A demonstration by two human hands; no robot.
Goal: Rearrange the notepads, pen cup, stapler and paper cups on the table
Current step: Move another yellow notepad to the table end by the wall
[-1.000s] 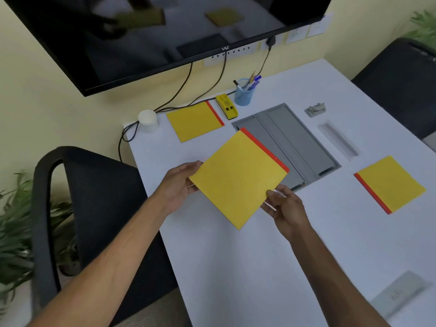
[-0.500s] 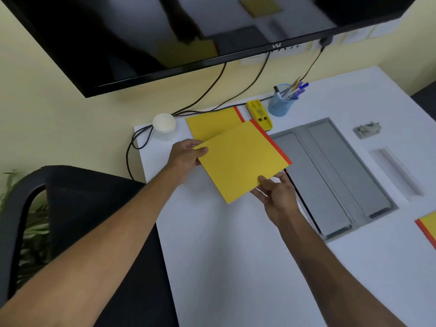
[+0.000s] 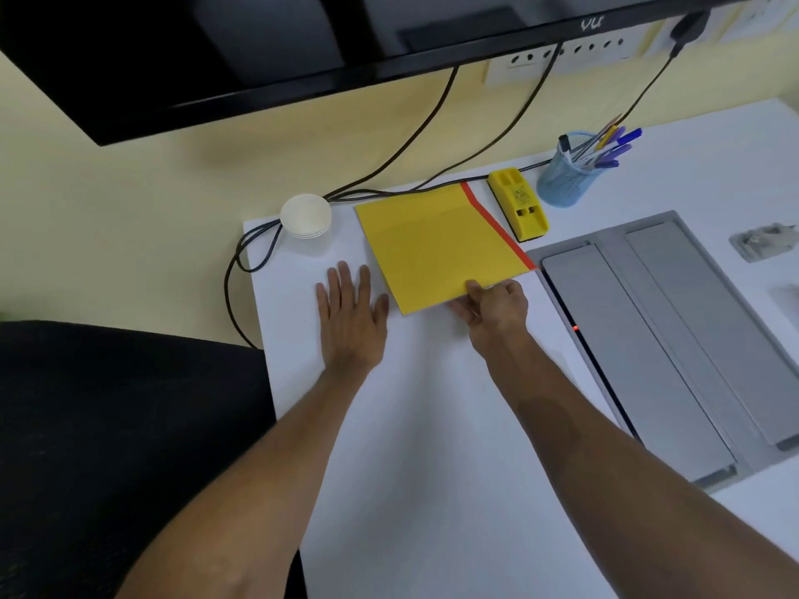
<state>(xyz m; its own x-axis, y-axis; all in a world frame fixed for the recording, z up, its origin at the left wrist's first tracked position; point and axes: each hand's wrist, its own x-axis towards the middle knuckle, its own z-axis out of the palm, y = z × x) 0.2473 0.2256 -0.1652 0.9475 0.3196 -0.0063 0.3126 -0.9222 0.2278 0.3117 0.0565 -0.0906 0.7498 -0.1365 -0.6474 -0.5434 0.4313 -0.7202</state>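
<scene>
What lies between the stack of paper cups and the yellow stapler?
In the head view, the yellow notepads, one laid on another, fill that stretch between the paper cups and stapler; the right hand pinches the top pad's near edge.

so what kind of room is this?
Probably an office or meeting room: a wall-mounted screen above a white table, a built-in grey cable hatch in the tabletop, and desk supplies like a pen cup and stapler.
</scene>
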